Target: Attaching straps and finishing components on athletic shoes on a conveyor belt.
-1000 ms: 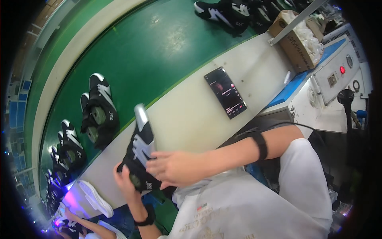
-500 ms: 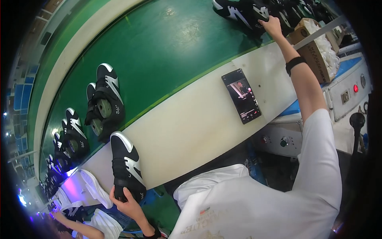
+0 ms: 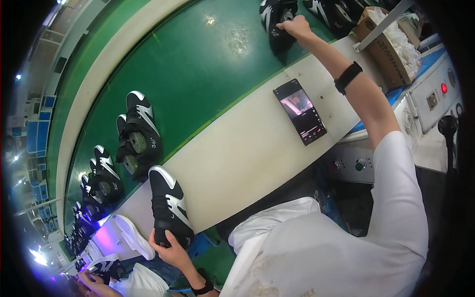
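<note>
My left hand [image 3: 171, 248] grips the heel end of a black and silver shoe upper [image 3: 168, 200], which rests toe outward on the white bench [image 3: 237, 153]. Far off at the top, my right hand [image 3: 298, 27] pinches the heel collar of another black shoe upper [image 3: 277, 34] on the green conveyor belt [image 3: 213, 64]. A greyish-green shoe last shows in the opening of that upper. Just left of the shoe in my left hand, a pair of similar shoes [image 3: 139, 121] with lasts inside sits on the belt.
A lit phone [image 3: 300, 111] lies on the bench. At the upper right stand more shoes [image 3: 334, 15], a cardboard box [image 3: 386, 52] of white material and a machine panel [image 3: 430, 101]. White soles [image 3: 132, 236] lie at lower left, near a co-worker [image 3: 141, 282].
My right hand has moved left along the belt, bringing a black shoe away from the others at the upper right. My left hand keeps its hold; the whole view has shifted slightly.
</note>
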Motion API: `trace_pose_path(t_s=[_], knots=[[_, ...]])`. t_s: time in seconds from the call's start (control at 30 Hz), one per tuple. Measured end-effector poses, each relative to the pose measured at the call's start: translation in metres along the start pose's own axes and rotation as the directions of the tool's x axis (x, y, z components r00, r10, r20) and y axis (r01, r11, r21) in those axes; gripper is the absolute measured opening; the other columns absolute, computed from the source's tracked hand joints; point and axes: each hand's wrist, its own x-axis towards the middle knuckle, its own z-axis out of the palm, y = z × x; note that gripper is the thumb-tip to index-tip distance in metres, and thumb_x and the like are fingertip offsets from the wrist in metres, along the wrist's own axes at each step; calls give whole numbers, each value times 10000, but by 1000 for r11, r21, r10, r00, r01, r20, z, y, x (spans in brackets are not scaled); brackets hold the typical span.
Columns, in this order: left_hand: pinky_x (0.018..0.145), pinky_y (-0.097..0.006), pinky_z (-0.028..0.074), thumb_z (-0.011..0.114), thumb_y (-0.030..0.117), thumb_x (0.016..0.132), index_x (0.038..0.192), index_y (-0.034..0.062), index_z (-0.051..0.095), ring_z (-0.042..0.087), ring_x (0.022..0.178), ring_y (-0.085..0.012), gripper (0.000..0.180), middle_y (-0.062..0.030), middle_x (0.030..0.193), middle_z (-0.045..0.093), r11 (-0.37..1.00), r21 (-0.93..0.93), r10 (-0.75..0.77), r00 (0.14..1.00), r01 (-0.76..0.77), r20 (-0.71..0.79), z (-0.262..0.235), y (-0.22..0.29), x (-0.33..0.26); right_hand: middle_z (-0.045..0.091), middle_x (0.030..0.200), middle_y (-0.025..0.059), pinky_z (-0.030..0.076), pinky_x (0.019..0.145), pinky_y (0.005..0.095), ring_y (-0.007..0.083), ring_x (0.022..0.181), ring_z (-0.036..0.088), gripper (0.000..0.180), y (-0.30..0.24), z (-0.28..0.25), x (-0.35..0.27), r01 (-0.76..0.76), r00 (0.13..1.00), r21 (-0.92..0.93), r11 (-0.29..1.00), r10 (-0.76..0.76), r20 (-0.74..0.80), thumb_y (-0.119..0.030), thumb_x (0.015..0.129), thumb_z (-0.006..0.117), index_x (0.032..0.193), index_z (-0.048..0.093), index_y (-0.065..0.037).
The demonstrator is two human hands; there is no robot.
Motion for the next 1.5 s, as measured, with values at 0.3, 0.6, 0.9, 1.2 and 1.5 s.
trace_pose_path(t_s=[0.3,0.6,0.9,1.2,1.5], knots=[[1133,-394,304,577,63,930,1436,-35,374,415,1371,-288,554,-211,1464,440,967,-227,117,993,-112,10,-18,9,10,694,945,136,564,739,380,239,847,692,355,-74,-47,-149,-301,761,303,904,37,648,-229,772,788,1023,668,-9],[1015,-373,437,651,118,893,1461,-86,297,584,1178,-348,700,-304,1357,508,914,-403,238,752,40,614,58,113,-40,632,989,272,515,728,442,423,885,639,430,-34,-67,-373,503,620,236,831,-538,571,-145,776,741,1106,548,54],[1103,-456,340,740,245,837,1303,-32,528,379,1364,-419,582,-295,1538,238,837,-547,362,755,-5,547,61,75,-39,611,1114,198,540,827,381,375,1013,623,301,-40,-55,-431,465,375,709,530,-843,385,48,761,660,1058,614,65],[1062,-373,434,769,39,732,1541,35,172,425,1339,-256,1006,-162,1554,267,823,-552,328,683,132,653,62,78,-24,527,1291,289,493,951,449,485,1235,501,493,-4,-49,-418,450,568,372,812,-582,583,-39,862,670,1299,468,69],[986,-376,426,766,113,741,1208,-11,537,557,1134,-261,535,-145,1221,566,946,-324,224,696,13,682,66,79,-36,583,1161,151,493,931,387,330,1112,563,354,-70,6,-384,709,63,645,286,-936,345,-94,711,726,1027,582,-25]])
